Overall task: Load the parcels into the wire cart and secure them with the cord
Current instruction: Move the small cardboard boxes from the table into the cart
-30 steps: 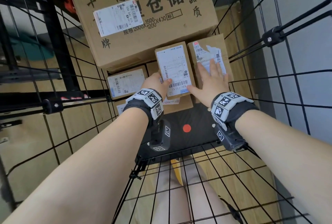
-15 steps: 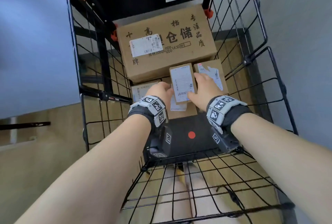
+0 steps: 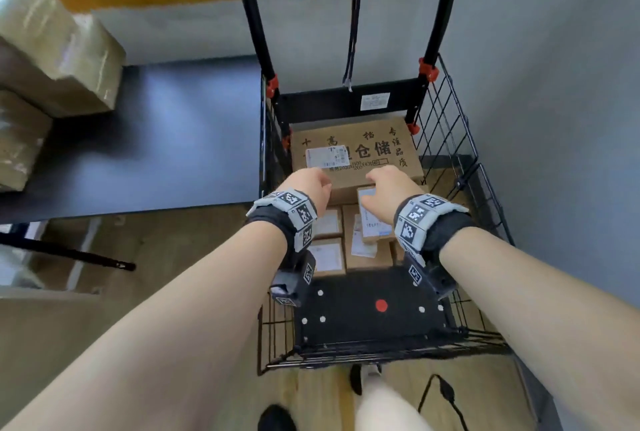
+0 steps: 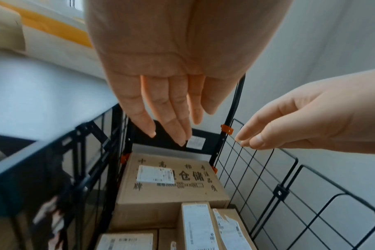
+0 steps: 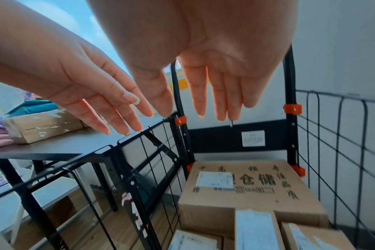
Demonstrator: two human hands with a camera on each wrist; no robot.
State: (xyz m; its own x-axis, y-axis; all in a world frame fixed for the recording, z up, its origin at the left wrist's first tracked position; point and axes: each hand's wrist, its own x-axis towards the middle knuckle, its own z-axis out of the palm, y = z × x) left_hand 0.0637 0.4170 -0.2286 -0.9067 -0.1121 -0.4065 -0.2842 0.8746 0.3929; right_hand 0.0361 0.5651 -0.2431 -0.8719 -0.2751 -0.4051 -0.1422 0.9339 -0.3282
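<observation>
The left hand (image 3: 309, 186) hangs above the load with its fingers (image 4: 171, 115) straight and loose, grasping nothing. The right hand (image 3: 388, 188) is the same, released, its fingers (image 5: 223, 94) pointing down and forward. Both hover over the tall black wire-mesh cart (image 3: 460, 167), apart from the brown cardboard parcels (image 3: 367, 236) below them, which suggests the loading is finished and the hands are free for the tie-down.

The small labelled parcels lie packed side by side on the cart floor, with one narrow box resting on top of them. The large printed carton (image 3: 356, 153) sits against the cart's back panel, likely so it cannot tip forward. The dark elastic cord (image 3: 353, 15) dangles from the cart's handle, its hooked end just above the carton, within easy reach of either hand. More taped boxes (image 3: 59, 56) rest on the dark table (image 3: 156, 140) to the left.
</observation>
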